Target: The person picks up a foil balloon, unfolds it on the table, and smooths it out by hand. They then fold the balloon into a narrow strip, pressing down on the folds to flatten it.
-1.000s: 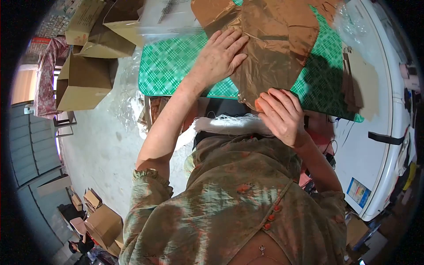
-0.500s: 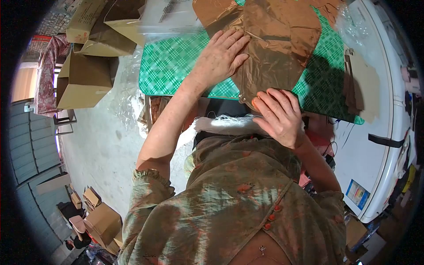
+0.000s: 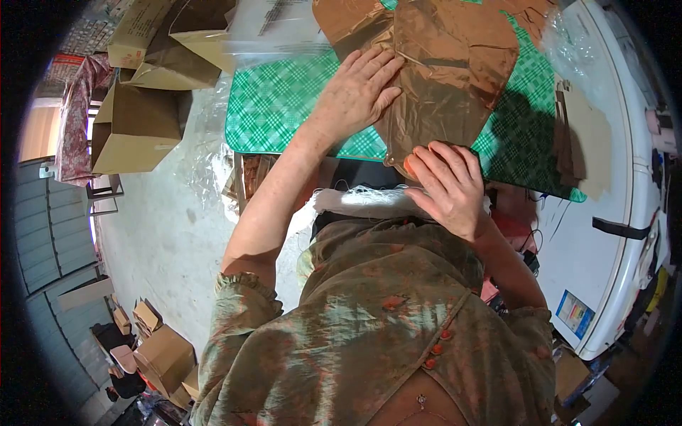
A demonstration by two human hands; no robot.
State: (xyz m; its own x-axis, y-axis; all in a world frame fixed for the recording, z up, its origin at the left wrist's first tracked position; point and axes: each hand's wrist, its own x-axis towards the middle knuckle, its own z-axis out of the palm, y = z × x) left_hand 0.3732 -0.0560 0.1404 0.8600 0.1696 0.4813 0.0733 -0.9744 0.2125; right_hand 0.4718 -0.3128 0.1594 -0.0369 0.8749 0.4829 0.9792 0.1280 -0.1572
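A brown shiny plastic sheet or bag [image 3: 444, 85] lies on the green plaid tabletop [image 3: 273, 106]. My left hand [image 3: 359, 92] rests flat on its left edge, fingers stretched out and pointing up and to the right. At the near end of the brown plastic, by the table's front edge, lies my right hand [image 3: 447, 184], its fingers spread a little and slightly bent over the plastic. The fingertips there look orange. Neither hand is gripping anything that shows.
Clear plastic bags [image 3: 273, 28] lie at the table's back left. Open cardboard boxes [image 3: 142, 121] stand left of the table. Flat brown pieces [image 3: 568, 135] lie at the right, beside a white appliance [image 3: 590, 248]. More boxes [image 3: 165, 358] and part of a person [image 3: 128, 383] are at the lower left.
Both hands keep nearly the same places on the brown plastic. The person at the lower left has shifted slightly.
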